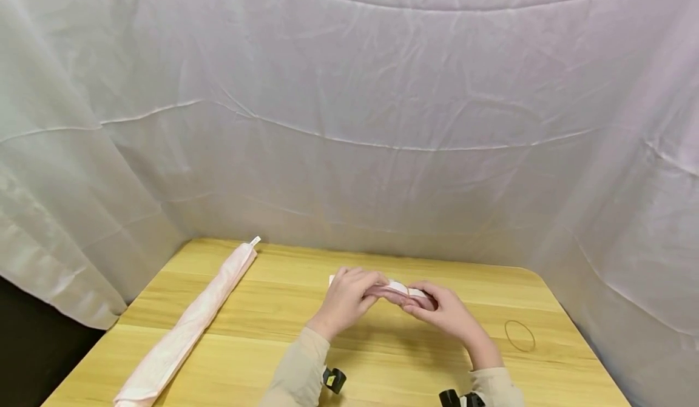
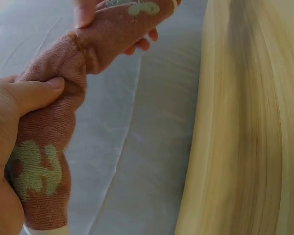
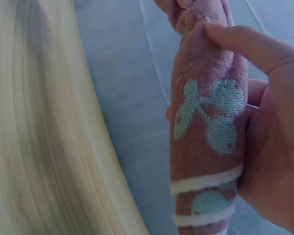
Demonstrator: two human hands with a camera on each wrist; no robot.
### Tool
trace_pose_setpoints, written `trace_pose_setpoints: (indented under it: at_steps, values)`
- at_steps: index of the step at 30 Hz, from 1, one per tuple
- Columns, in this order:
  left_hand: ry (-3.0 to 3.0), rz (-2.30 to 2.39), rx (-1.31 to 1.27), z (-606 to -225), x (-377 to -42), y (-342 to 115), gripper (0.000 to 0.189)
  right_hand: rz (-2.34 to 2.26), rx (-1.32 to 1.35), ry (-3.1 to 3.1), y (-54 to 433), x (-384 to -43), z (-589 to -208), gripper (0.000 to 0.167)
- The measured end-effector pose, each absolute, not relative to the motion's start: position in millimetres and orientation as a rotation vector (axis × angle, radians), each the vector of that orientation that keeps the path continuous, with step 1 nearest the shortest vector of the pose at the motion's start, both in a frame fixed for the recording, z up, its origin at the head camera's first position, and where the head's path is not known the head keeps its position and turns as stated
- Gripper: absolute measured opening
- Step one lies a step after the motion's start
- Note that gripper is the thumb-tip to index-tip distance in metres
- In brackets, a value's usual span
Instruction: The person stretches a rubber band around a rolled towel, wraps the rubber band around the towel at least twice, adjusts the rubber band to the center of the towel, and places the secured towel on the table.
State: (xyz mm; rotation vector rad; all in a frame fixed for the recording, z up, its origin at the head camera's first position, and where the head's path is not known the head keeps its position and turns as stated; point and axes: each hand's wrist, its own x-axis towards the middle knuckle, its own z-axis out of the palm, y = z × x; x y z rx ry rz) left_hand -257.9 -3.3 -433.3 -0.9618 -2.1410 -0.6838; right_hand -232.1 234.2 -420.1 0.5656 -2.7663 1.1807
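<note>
A rolled pink towel (image 1: 395,296) with pale green patterns and white edging is held between both hands above the table. My left hand (image 1: 349,298) grips its left part, thumb along the near side, as the left wrist view shows on the towel (image 2: 49,122). Round the towel's middle a thin rubber band (image 2: 78,43) cinches the cloth into a narrow waist. My right hand (image 1: 445,313) wraps the other part of the roll; in the right wrist view its thumb presses on the towel (image 3: 206,107) close by the pinched waist.
On the wooden table (image 1: 262,346), a loose rubber band (image 1: 520,336) lies to the right of my right hand. A long pale pink wrapped bundle (image 1: 188,328) with a white tag lies slantwise on the left side. Light grey curtains (image 1: 382,122) hang behind and at both sides.
</note>
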Motion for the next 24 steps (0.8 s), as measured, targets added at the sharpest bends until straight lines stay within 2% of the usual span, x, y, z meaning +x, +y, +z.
trace_pose_setpoints:
  at_steps: [6, 12, 24]
  values:
    - [-2.308, -0.738, -0.991, -432, -256, -2, 0.033, 0.892, 0.624, -2.678, 236, -235, -424, 0.028]
    - [-2.485, -0.814, -0.967, -432, -254, 0, 0.05, 0.514, 0.656, -2.423, 232, -236, -427, 0.038]
    - [-2.582, -0.873, -0.875, -432, -254, 0, 0.057, 0.347, 0.799, -2.091, 227, -243, -430, 0.041]
